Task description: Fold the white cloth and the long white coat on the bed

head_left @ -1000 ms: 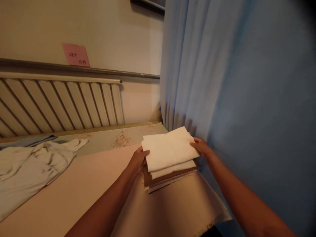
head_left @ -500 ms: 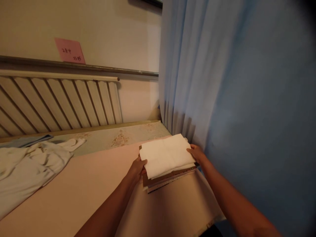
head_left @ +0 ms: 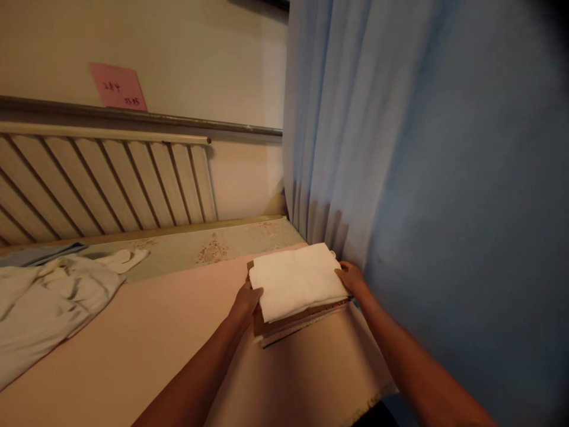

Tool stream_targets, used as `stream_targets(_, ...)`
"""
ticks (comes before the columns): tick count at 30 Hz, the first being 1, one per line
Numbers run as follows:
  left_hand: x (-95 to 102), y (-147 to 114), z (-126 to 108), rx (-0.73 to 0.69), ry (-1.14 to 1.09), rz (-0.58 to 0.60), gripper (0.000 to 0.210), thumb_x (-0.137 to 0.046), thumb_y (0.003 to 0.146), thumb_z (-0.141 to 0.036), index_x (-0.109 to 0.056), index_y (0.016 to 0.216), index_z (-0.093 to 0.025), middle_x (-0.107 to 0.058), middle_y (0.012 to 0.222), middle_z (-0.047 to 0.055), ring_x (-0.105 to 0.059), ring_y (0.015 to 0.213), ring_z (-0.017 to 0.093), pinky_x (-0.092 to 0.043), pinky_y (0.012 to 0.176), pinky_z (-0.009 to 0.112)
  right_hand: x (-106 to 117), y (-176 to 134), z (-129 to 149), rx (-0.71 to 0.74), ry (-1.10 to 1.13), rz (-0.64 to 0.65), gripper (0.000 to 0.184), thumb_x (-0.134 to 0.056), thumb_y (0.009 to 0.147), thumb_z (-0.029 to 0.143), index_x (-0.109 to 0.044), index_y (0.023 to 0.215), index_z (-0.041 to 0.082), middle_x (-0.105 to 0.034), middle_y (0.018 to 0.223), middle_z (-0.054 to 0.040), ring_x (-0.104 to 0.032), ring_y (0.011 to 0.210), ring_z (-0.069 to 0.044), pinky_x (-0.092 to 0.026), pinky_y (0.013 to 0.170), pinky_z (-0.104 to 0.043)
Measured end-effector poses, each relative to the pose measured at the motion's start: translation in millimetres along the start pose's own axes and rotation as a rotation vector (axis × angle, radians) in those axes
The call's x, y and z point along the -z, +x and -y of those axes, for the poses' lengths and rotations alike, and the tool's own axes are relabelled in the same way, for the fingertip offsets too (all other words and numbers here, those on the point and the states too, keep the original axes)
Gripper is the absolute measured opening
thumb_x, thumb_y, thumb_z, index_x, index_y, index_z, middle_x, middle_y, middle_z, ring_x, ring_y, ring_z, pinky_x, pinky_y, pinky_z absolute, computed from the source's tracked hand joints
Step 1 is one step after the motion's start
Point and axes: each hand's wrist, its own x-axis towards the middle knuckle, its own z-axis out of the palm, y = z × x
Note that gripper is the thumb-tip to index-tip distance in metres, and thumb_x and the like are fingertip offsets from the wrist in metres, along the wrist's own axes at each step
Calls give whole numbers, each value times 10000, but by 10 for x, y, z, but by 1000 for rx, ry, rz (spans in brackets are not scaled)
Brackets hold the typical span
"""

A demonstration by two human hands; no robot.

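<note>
A folded white cloth (head_left: 297, 279) lies on top of a stack of folded fabrics (head_left: 284, 328), with brown and paler layers showing along the near edge. My left hand (head_left: 248, 301) is closed on the cloth's left end, thumb on top and fingers tucked underneath. At the right end my right hand (head_left: 352, 277) grips it the same way, thumb over the edge. How many of the lower layers the hidden fingers also take in, I cannot tell.
A pink sheet (head_left: 169, 332) covers the surface below. To the left lies a crumpled pale garment (head_left: 57, 296). A blue curtain (head_left: 444, 196) hangs close on the right. Behind are a radiator (head_left: 106, 184) and a pink note (head_left: 118, 87) on a ledge.
The view has shifted slightly, so most things sit a little further left. The white cloth's near right edge is slightly lower against the stack. Both hands keep their grip.
</note>
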Motion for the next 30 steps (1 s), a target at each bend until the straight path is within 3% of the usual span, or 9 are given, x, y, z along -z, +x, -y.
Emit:
stream_targets(3, -13, -45, -103, -138, 136, -148, 513, -628, 656, -147, -550, 1162, -138, -589, 1188, 173, -491, 1204, 332, -418, 936, 410, 36, -14, 183, 63, -94, -106, 430, -593, 721, 279, -643, 1122, 133, -652, 1136, -149, -549, 1131, -290, -399, 976, -407)
stream_targets(5, -118, -102, -207, -370, 340, -223, 599, -581, 715, -162, -461, 1302, -149, -423, 1408, 179, -307, 1358, 323, -270, 1084, 451, -16, -50, 343, 226, -176, -111, 466, -504, 819, 300, -568, 1248, 130, -558, 1306, -154, -461, 1252, -278, -323, 1068, -431)
stream_targets(7, -307, -154, -315, -598, 604, -220, 587, -512, 776, -153, -420, 1356, -146, -347, 1479, 169, -242, 1396, 304, -174, 1133, 464, -145, -101, 507, 442, -272, -61, 460, -406, 890, 292, -524, 1302, 126, -498, 1381, -145, -415, 1304, -257, -282, 1108, -443)
stream_targets(10, -649, -163, -423, -731, 805, -101, 550, -422, 826, -125, -423, 1374, -163, -287, 1534, 133, -172, 1434, 275, -155, 1145, 450, -405, -177, 705, 632, -330, 33, 434, -373, 920, 271, -528, 1309, 155, -466, 1422, -114, -379, 1339, -229, -262, 1134, -434)
stream_targets(15, -972, 2, -379, -697, 947, 29, 503, -356, 888, -200, -444, 1376, -117, -307, 1521, 166, -167, 1432, 320, -123, 1131, 541, -687, -258, 792, 758, -413, 146, 432, -358, 934, 234, -512, 1328, 146, -438, 1443, -124, -333, 1370, -230, -263, 1135, -454)
stream_targets(21, -965, 127, -167, -693, 1041, 57, 490, -356, 915, -280, -483, 1364, -126, -364, 1491, 170, -219, 1415, 339, -94, 1141, 539, -813, -356, 623, 675, -557, 238, 405, -370, 929, 201, -554, 1285, 141, -473, 1413, -140, -339, 1366, -263, -250, 1123, -475)
stream_targets(26, -979, 75, -273, -709, 1110, 13, 485, -329, 926, -258, -484, 1360, -106, -387, 1476, 174, -242, 1407, 335, -131, 1136, 540, -795, -314, 641, 677, -545, 217, 397, -372, 941, 221, -555, 1284, 144, -490, 1399, -135, -366, 1351, -249, -257, 1123, -454)
stream_targets(30, -1059, 58, -390, -747, 1144, -73, 468, -298, 936, -239, -479, 1359, -153, -380, 1493, 116, -244, 1414, 280, -170, 1139, 510, -750, -247, 727, 709, -542, 180, 413, -324, 963, 241, -533, 1307, 148, -484, 1408, -125, -373, 1350, -217, -274, 1123, -426)
